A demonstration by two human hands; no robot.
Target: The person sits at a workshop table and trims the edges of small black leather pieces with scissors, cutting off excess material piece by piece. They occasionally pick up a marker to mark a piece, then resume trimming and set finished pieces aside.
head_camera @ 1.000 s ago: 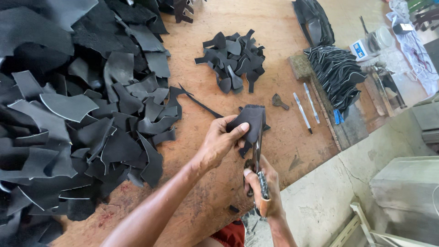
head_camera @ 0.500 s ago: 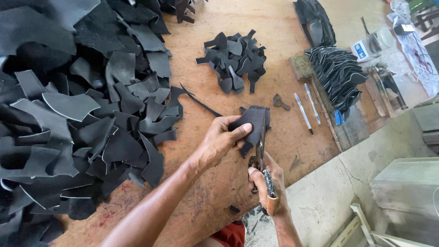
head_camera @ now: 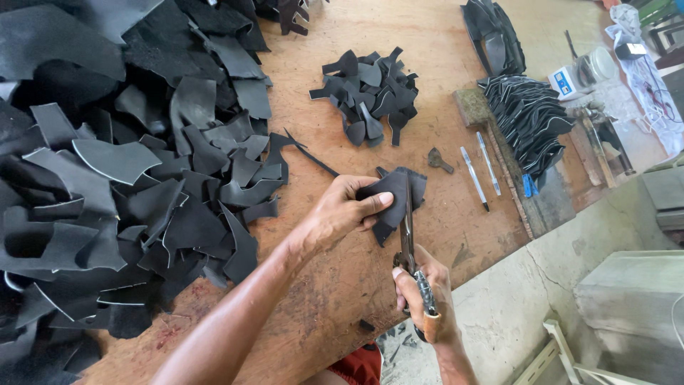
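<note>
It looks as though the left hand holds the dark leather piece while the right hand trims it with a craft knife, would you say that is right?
Not quite: the head view shows the right hand working scissors, not a craft knife. The left hand does hold the dark leather piece.

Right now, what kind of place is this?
Probably a leather workshop. A wooden table holds heaps of black scraps, and the right hand cuts a piece with scissors.

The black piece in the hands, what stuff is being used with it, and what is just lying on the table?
In use:
- left hand holding the black leather piece
- right hand working the scissors

Lying about:
- big heap of black scraps
- small pile of cut pieces
- two pens
- stacked dark strips
- wooden table
</note>
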